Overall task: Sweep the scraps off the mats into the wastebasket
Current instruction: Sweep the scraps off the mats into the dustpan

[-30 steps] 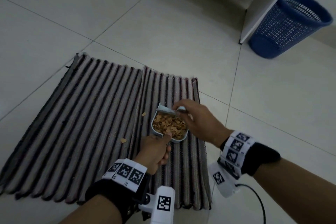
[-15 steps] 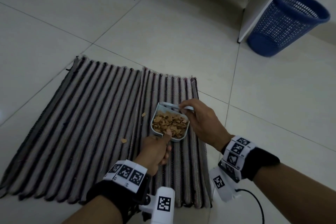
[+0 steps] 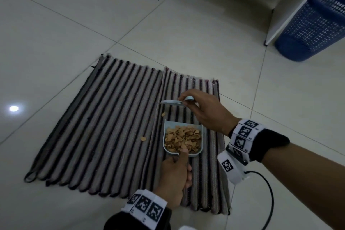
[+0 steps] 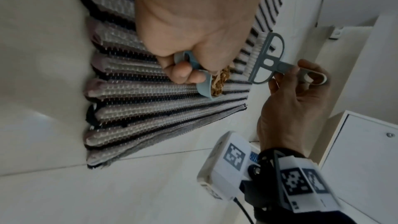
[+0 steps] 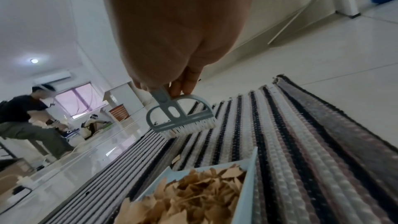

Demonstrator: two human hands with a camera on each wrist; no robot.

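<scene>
Two striped mats [image 3: 104, 121] lie side by side on the tiled floor. My left hand [image 3: 175, 175] grips the handle of a small pale-blue dustpan [image 3: 167, 152] that rests on the right mat and is heaped with tan paper scraps [image 3: 183, 139]. My right hand [image 3: 203, 108] pinches the handle of a little blue-grey brush [image 3: 172, 102], held just above the mat beyond the pan's mouth [image 5: 183, 117]. Two loose scraps lie on the mats: one [image 3: 163, 114] near the brush, one [image 3: 143, 138] left of the pan. The blue mesh wastebasket [image 3: 313, 24] stands far right.
A white cabinet panel [image 3: 296, 3] stands right beside the wastebasket. A black cable [image 3: 268, 201] trails on the floor at my right wrist. In the right wrist view, other people [image 5: 25, 118] sit far off across the room.
The brush has lifted out of the pan's mouth and moved away beyond it. The pan stays on the right mat. My view has shifted, with the wastebasket now nearer the frame's edge.
</scene>
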